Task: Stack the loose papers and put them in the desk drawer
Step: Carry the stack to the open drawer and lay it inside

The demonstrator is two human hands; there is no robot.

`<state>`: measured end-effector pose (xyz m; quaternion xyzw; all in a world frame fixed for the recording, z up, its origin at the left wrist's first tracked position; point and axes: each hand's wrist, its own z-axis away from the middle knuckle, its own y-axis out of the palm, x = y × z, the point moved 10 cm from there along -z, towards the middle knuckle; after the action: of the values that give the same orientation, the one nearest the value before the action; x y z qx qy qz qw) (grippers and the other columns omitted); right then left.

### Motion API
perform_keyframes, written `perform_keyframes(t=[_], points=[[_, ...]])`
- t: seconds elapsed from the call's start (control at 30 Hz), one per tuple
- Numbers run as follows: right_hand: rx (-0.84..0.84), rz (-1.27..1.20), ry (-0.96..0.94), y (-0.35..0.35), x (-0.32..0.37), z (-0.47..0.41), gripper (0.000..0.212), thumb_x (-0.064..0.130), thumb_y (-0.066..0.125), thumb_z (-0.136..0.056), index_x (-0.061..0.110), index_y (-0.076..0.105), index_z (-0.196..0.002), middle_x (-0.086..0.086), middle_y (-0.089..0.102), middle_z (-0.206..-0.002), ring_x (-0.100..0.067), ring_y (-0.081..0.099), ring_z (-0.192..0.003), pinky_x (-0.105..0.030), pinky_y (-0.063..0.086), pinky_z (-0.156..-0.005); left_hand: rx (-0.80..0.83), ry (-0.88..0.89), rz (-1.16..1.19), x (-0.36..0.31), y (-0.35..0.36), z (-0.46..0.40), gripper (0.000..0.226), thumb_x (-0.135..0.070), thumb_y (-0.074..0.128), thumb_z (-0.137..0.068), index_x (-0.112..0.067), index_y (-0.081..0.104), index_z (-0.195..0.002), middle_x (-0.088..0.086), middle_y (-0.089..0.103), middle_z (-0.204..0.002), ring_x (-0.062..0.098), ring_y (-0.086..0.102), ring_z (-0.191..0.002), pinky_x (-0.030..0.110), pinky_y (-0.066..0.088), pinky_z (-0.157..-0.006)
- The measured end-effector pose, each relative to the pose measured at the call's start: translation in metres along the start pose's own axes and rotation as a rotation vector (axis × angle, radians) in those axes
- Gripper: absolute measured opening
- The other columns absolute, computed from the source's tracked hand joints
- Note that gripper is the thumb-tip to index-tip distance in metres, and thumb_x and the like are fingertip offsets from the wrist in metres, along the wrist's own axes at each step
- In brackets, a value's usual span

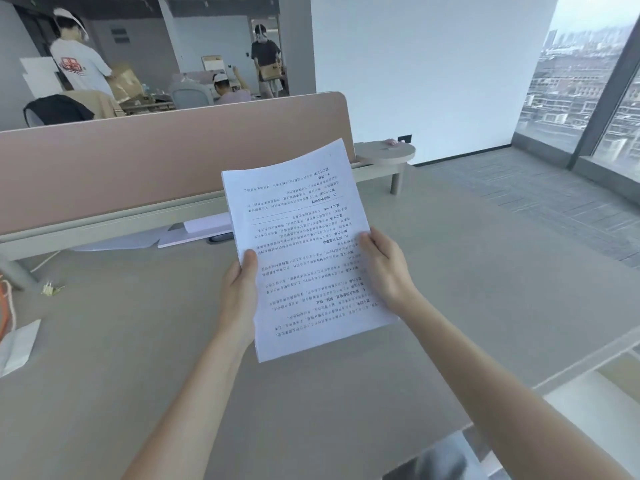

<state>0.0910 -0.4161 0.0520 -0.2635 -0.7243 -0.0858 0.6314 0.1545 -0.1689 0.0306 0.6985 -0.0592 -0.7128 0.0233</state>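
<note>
A stack of white printed papers is held up above the grey desk, its text upside down to me. My left hand grips the stack's left edge, thumb on top. My right hand grips the right edge, thumb on the page. More loose white sheets lie flat on the desk at the foot of the pink divider, behind the held stack. No drawer can be made out in this view.
A pink divider panel runs along the desk's far side. A folded white paper and small clips lie at the left. A small round shelf sticks out at the divider's right end. Several people stand beyond.
</note>
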Motion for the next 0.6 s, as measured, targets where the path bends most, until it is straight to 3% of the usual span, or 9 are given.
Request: perform_keyframes(t=[0.17,0.33,0.4,0.5,0.6], points=[[-0.014,-0.123,0.052,-0.056,-0.02,0.037,0.033,0.026,0.044,-0.101,-0.001,0.038,-0.083,-0.003,0.043,-0.083,-0.017,0.042,-0.077,-0.037,0.036,-0.07,0.07,0.0,-0.02,0.007,0.043,0.046,0.023,-0.039,0.045,-0.102,-0.03,0.066,-0.099,-0.011,0.074,-0.102,0.0,0.073,-0.081,0.034,0.056,-0.08],[-0.079,-0.158,0.088,-0.128,-0.038,0.084,0.024,0.02,0.047,-0.103,0.014,0.038,-0.082,-0.004,0.039,-0.076,-0.018,0.037,-0.071,-0.036,0.032,-0.064,0.127,-0.04,-0.035,0.023,0.094,0.104,0.024,-0.041,0.047,-0.1,-0.028,0.068,-0.102,-0.007,0.075,-0.107,0.016,0.07,-0.102,0.043,0.052,-0.096],[-0.11,-0.151,0.102,-0.162,-0.043,0.102,0.024,0.02,0.048,-0.102,0.013,0.038,-0.081,-0.001,0.039,-0.072,-0.017,0.038,-0.068,-0.035,0.032,-0.062,0.148,-0.057,-0.024,0.029,0.117,0.127,0.029,-0.042,0.047,-0.1,-0.024,0.067,-0.112,-0.007,0.073,-0.11,0.015,0.069,-0.103,0.04,0.052,-0.095],[-0.15,-0.131,0.121,-0.212,-0.051,0.126,0.027,0.026,0.05,-0.1,0.002,0.045,-0.087,-0.007,0.049,-0.082,-0.02,0.048,-0.075,-0.04,0.041,-0.068,0.193,-0.044,-0.007,0.035,0.157,0.16,0.031,-0.039,0.045,-0.101,-0.022,0.066,-0.118,-0.009,0.072,-0.111,0.011,0.067,-0.101,0.033,0.052,-0.086],[-0.23,-0.127,0.142,-0.266,-0.061,0.152,0.021,0.024,0.05,-0.101,0.007,0.053,-0.089,-0.009,0.06,-0.087,-0.023,0.061,-0.079,-0.046,0.053,-0.074,0.192,-0.019,-0.031,0.042,0.193,0.188,0.023,-0.031,0.044,-0.101,-0.027,0.062,-0.089,-0.016,0.064,-0.095,0.004,0.059,-0.088,0.026,0.045,-0.081]])
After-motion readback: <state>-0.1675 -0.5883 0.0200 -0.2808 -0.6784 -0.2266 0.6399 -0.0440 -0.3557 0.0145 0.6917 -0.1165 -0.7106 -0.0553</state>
